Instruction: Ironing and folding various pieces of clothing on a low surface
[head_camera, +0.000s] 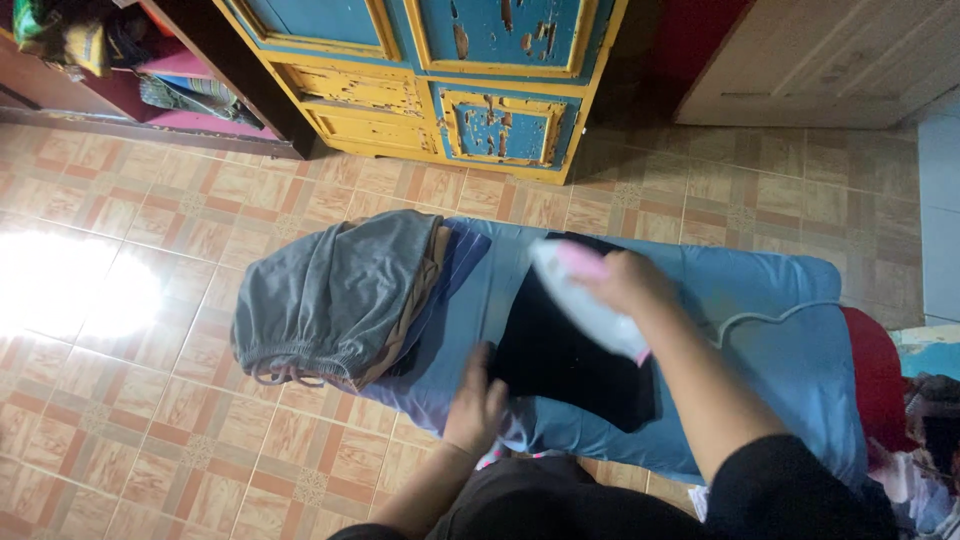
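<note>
Tiled floor, chipped blue-yellow cabinet (440, 90) behind; blue ironing board (760, 330) in front of you. Your right hand (625, 283) is closed around a white-pink iron (585, 300), blurred, over a flat black garment (570, 360) mid-board. Your left hand (476, 405), fingers together, presses its near-left edge. Grey folded clothes (330, 295) piled at the board's left end.

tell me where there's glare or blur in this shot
Head view: a blown-out glare patch washes out the floor tiles at left; the white and pink iron in the right hand is motion-blurred; the left hand on the black cloth is sharper; the grey garment is evenly lit.
</note>
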